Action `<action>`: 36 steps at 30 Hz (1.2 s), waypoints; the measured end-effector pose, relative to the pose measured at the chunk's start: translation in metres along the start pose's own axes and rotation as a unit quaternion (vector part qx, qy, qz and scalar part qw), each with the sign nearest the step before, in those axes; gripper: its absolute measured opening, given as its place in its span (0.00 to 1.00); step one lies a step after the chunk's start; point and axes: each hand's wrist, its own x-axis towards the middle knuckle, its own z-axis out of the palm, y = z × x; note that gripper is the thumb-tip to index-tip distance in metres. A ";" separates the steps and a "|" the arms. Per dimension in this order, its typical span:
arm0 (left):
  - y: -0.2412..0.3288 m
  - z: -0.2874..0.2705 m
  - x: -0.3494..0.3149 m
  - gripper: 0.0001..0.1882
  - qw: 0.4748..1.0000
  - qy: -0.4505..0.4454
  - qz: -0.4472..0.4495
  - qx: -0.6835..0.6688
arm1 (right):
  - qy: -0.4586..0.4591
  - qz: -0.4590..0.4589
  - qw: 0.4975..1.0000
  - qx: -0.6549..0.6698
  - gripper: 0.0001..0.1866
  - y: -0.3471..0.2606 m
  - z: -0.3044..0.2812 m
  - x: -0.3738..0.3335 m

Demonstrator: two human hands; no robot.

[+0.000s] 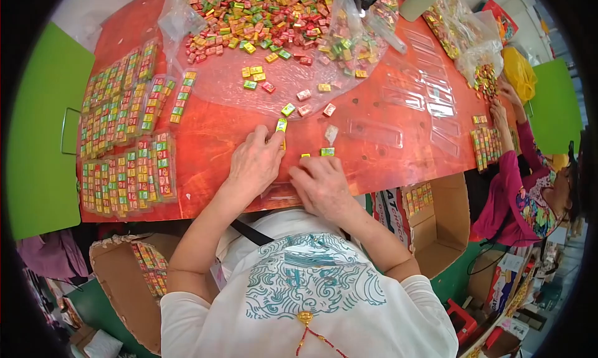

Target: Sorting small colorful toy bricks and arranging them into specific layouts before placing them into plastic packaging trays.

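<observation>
My left hand [254, 159] is closed at the fingertips on a small yellow-green wrapped candy [281, 126]; another yellow piece shows below it beside the fingers. To its right, my right hand [322, 187] rests low on the red table with its fingers curled together. A green-and-yellow candy [327, 151] and the edge of a yellow one [305, 155] stick out just beyond those fingers; what lies under them is hidden. Part of a clear plastic tray [279, 197] shows at the table edge between my hands. Several loose candies, among them a green one [288, 109], lie ahead of my hands.
A large pile of wrapped candies [261, 22] lies on clear plastic sheeting at the back. Filled strips [124, 177] cover the left side. Empty clear trays [374, 132] lie at right. Cardboard boxes [447, 227] stand below the table edge. A co-worker's hands [501, 118] work at far right.
</observation>
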 end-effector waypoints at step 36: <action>-0.013 0.004 0.008 0.13 0.999 0.014 0.021 0.038 | -0.030 0.056 0.997 -0.042 0.16 0.044 -0.023 0.052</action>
